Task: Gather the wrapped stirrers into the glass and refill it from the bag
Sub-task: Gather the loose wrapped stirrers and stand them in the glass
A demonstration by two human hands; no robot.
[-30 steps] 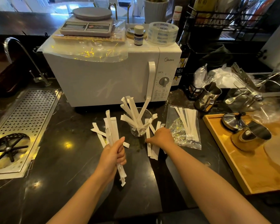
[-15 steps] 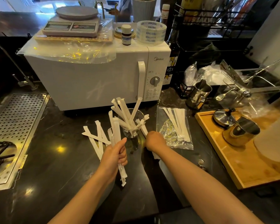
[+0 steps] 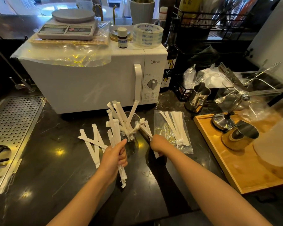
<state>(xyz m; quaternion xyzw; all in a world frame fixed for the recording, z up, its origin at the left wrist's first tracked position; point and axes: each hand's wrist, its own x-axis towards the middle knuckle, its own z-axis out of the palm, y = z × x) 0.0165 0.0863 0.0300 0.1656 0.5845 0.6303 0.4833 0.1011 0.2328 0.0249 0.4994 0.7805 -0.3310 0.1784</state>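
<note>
A clear glass [image 3: 130, 128] stands on the dark counter in front of the microwave, with several white wrapped stirrers sticking out of it. My left hand [image 3: 115, 156] is shut on an upright bundle of wrapped stirrers [image 3: 116, 136], just left of the glass. My right hand [image 3: 158, 145] is closed on a few stirrers [image 3: 146, 128] lying right of the glass. More loose stirrers [image 3: 93, 142] lie crossed on the counter at the left. A clear plastic bag [image 3: 171, 129] with stirrers inside lies flat to the right.
A white microwave [image 3: 95, 82] stands close behind the glass. A wooden tray [image 3: 227, 168] with metal jugs sits at the right. A steel pitcher [image 3: 197, 98] stands behind the bag. A perforated drain grid [image 3: 11, 121] lies at the left.
My right hand has closed over the stirrers right of the glass and drawn them slightly toward me. My left hand keeps its bundle, shifted a little closer to the glass.
</note>
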